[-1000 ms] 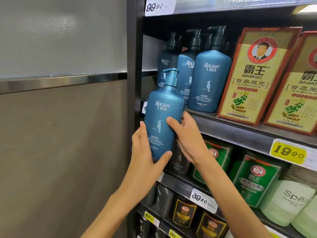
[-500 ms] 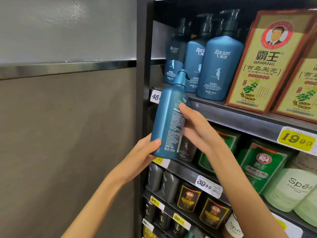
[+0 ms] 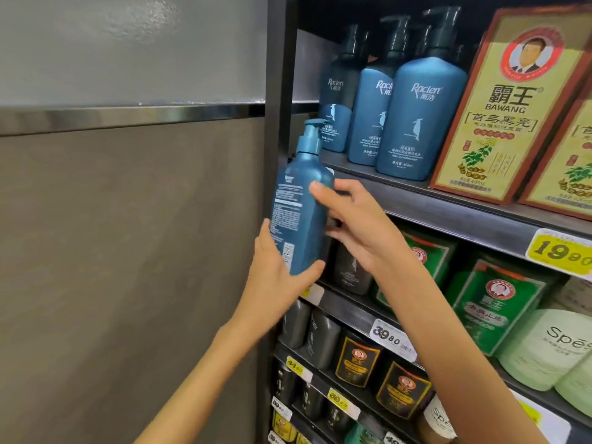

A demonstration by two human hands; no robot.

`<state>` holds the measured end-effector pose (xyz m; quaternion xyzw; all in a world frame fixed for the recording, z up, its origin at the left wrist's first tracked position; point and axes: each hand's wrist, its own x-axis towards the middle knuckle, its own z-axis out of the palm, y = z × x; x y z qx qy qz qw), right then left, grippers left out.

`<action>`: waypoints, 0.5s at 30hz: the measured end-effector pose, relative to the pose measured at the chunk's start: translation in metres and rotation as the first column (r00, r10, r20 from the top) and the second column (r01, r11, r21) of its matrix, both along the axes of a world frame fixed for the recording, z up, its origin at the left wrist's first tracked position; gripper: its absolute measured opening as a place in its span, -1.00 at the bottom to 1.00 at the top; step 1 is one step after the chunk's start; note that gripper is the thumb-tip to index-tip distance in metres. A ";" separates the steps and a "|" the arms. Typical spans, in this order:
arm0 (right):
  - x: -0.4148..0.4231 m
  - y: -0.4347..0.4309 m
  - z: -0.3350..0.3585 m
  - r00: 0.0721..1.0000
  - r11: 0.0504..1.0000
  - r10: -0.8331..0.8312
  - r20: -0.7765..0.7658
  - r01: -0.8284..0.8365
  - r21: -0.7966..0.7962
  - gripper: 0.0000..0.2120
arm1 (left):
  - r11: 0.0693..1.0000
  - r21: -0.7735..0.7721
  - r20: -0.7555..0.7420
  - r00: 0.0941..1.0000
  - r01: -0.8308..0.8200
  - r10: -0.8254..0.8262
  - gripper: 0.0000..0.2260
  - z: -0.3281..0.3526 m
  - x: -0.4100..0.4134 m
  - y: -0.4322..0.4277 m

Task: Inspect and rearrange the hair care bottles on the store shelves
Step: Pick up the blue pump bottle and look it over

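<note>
A blue pump bottle (image 3: 299, 203) is held in front of the shelf's left post, its back label with small print turned toward me. My left hand (image 3: 275, 277) cups its base, thumb curled under the bottom edge. My right hand (image 3: 355, 225) grips its right side, thumb across the front and fingers behind. Three matching blue Raclen bottles (image 3: 419, 120) stand in a row on the upper shelf (image 3: 448, 209), just right of the held bottle.
Yellow-red Bawang boxes (image 3: 509, 107) stand right of the blue bottles. Below are green boxes (image 3: 493, 302), dark grey bottles (image 3: 320, 341), pale green Spes bottles (image 3: 551, 347) and price tags. A grey wall panel (image 3: 128, 219) fills the left side.
The blue bottle has been rotated from front label to back label facing me. My right hand shifted to its side and my left hand stayed under its base.
</note>
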<state>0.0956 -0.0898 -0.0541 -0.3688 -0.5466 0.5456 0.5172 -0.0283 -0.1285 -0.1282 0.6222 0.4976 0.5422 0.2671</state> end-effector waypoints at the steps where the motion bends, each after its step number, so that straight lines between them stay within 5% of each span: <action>1: 0.004 0.003 0.000 0.998 0.998 0.060 0.030 -0.059 -0.031 -0.62 | 0.986 -0.045 0.145 0.978 0.158 -0.150 -0.26 0.000 -0.006 0.001; 3: 0.006 0.004 -0.006 0.976 0.978 0.198 0.087 -0.190 -0.090 -0.55 | 0.886 -0.052 0.418 0.816 0.461 -0.400 -0.37 -0.003 -0.012 -0.001; 6: 0.001 0.002 -0.017 0.965 0.959 0.263 0.011 -0.260 -0.109 -0.55 | 0.720 -0.062 0.527 0.635 0.691 -0.564 -0.38 -0.004 -0.018 -0.002; 8: 0.000 0.002 -0.017 0.981 0.980 0.190 -0.033 -0.192 -0.045 -0.55 | 0.702 -0.127 0.469 0.666 0.700 -0.580 -0.44 0.000 -0.026 -0.002; 12: -0.003 0.000 -0.019 0.998 0.998 -0.011 0.063 0.007 0.068 -0.62 | 0.929 -0.137 0.247 0.920 0.344 -0.305 -0.52 0.005 -0.021 -0.001; 15: -0.001 -0.005 -0.026 0.998 0.996 0.005 0.059 -0.010 0.089 -0.72 | 0.960 -0.081 0.317 0.920 0.269 -0.231 -0.52 0.002 -0.015 -0.002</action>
